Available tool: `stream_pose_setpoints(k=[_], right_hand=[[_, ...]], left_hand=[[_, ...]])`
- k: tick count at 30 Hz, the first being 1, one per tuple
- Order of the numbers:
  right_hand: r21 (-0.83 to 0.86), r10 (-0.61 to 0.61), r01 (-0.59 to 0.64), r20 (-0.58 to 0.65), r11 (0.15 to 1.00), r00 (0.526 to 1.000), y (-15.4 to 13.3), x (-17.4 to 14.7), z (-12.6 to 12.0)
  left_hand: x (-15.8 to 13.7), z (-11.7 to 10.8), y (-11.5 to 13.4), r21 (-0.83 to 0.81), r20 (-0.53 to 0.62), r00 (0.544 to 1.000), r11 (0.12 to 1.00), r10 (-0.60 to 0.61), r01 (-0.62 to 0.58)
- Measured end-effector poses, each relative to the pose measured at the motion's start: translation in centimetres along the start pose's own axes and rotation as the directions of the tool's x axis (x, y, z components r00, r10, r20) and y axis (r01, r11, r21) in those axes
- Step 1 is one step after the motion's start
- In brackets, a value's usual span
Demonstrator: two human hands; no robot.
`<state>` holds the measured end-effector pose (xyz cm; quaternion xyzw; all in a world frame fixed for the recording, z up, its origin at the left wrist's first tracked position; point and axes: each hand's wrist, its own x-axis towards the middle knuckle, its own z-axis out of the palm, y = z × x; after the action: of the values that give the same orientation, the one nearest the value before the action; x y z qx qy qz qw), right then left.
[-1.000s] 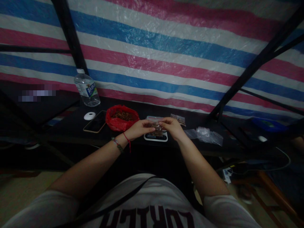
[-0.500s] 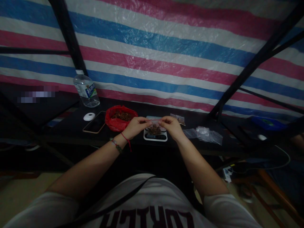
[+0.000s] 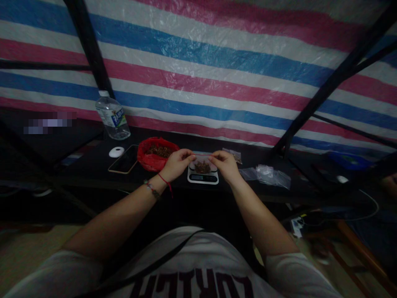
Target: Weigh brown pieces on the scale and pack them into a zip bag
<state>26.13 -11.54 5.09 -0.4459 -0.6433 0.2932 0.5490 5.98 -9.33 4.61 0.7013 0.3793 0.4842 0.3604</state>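
Observation:
A small clear zip bag [image 3: 202, 167] with brown dried pieces in it is pinched at its top corners. My left hand [image 3: 178, 163] closes on the left corner, my right hand [image 3: 226, 164] on the right one. Under the bag is a white digital kitchen scale [image 3: 203, 181] with a dark display strip along its front. Whether the bag's bottom rests on the scale is hard to tell. Left of my left hand sits a red plastic bag [image 3: 151, 161], open at the top, holding more brown dried pieces [image 3: 159, 150].
A filled zip bag [image 3: 237, 157] and several flat clear bags [image 3: 269, 176] lie to the right. At left are a phone [image 3: 124, 159], a white rounded object [image 3: 116, 152] and a large clear bottle [image 3: 113, 118]. Dark metal posts [image 3: 93, 54] rise from the black table [image 3: 89, 165] before a striped tarp [image 3: 198, 74].
The bag has shifted down and slightly back onto or just over the scale, so the scale's display strip is now uncovered. Both hands keep their pinch.

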Motion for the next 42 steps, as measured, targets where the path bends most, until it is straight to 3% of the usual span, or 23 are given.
stream_pose_setpoints(k=[4, 10, 22, 27, 33, 42], right_hand=[[0.062, 0.025, -0.026, 0.014, 0.998, 1.0, 0.0, -0.1, 0.3], [0.011, 0.047, -0.048, 0.047, 0.999, 0.998, -0.5, -0.5, 0.7], [-0.085, -0.014, 0.017, 0.032, 0.996, 0.999, -1.3, -1.0, 1.0], [-0.117, -0.077, 0.085, 0.066, 0.99, 0.995, -1.4, -1.1, 1.2], [-0.201, -0.158, 0.179, 0.119, 0.963, 0.98, -1.7, -1.4, 1.5], [-0.233, -0.176, 0.206, 0.144, 0.951, 0.974, -1.6, -1.4, 1.4]], left_hand=[[-0.2, 0.1, 0.3, -0.026, 0.014, 1.0, 1.0, 0.009, -0.008], [-0.4, 0.1, 0.6, -0.013, 0.043, 0.999, 1.0, 0.025, -0.025], [-1.0, 0.5, 1.1, 0.085, 0.027, 0.994, 0.991, 0.102, -0.104], [-1.3, 0.6, 1.6, 0.075, 0.101, 0.989, 0.991, 0.107, -0.115], [-1.7, 0.8, 1.9, 0.223, 0.089, 0.981, 0.956, 0.174, -0.19], [-1.6, 0.5, 1.9, 0.293, 0.122, 0.971, 0.927, 0.206, -0.233]])
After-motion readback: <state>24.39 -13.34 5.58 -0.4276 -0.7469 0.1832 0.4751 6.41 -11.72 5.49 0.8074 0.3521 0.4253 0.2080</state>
